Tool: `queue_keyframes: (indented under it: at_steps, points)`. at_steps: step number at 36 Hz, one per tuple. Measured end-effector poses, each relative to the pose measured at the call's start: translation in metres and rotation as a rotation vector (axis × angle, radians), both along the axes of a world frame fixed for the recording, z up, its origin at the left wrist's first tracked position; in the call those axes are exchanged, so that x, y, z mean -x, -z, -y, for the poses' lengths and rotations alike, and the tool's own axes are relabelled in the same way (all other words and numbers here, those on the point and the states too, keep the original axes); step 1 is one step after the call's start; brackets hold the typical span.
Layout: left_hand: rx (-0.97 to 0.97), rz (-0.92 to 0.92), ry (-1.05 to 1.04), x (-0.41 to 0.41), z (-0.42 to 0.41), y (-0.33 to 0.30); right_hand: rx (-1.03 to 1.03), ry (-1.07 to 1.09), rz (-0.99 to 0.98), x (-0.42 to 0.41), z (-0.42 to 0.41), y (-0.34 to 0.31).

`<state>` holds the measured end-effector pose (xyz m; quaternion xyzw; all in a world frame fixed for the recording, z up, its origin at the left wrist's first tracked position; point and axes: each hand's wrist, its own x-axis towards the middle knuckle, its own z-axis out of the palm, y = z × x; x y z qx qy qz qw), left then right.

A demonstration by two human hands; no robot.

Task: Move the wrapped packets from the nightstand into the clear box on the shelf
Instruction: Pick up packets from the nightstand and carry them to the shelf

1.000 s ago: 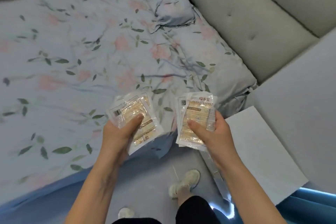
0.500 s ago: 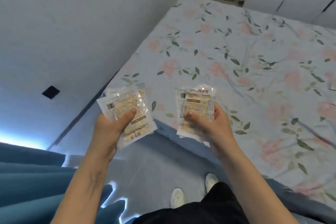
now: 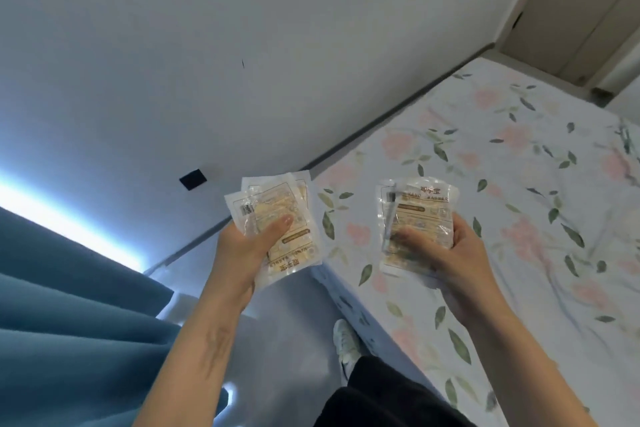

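A white wall fills the view from 9 to 1 o'clock. A bed with a floral sheet runs from 1 to 5 o'clock, and a teal curtain hangs at 8 o'clock. A wooden door stands at 1 o'clock. The left hand holds a fanned stack of wrapped packets near centre, thumb pressed across the top one, fingers curled beneath. The right hand grips a second stack of wrapped packets at 3 o'clock of the first, thumb on the front, fingers wrapped round the edge. The stacks are apart. A white shoe shows at 6 o'clock, and a small black square sits on the wall at 10 o'clock of the left hand.
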<state>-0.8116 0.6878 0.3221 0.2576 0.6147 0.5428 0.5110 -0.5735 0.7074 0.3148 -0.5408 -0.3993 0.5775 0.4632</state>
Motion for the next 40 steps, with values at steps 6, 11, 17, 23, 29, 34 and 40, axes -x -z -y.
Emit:
queue_keyframes:
  at_steps: [6,11,17,23,29,34,40]
  points:
    - [-0.003,0.012,-0.018,0.015,-0.088,-0.02,-0.043,-0.019,0.041,0.017,-0.094,-0.015]
    - [0.017,0.015,-0.1,0.056,-0.135,-0.023,-0.062,-0.073,0.1,0.054,-0.157,-0.019]
    - [0.026,-0.057,-0.106,0.127,-0.187,-0.023,-0.043,-0.103,0.141,0.123,-0.224,-0.012]
    - [-0.022,-0.098,-0.058,0.208,-0.251,-0.029,-0.048,-0.051,0.104,0.203,-0.288,-0.006]
    - [-0.051,-0.22,0.039,0.279,-0.315,-0.041,-0.063,0.033,0.045,0.275,-0.342,-0.013]
    - [-0.06,-0.175,0.136,0.302,-0.364,-0.048,-0.053,0.121,-0.02,0.306,-0.371,-0.02]
    - [-0.078,-0.15,0.27,0.296,-0.42,-0.043,-0.037,0.243,-0.012,0.301,-0.394,-0.019]
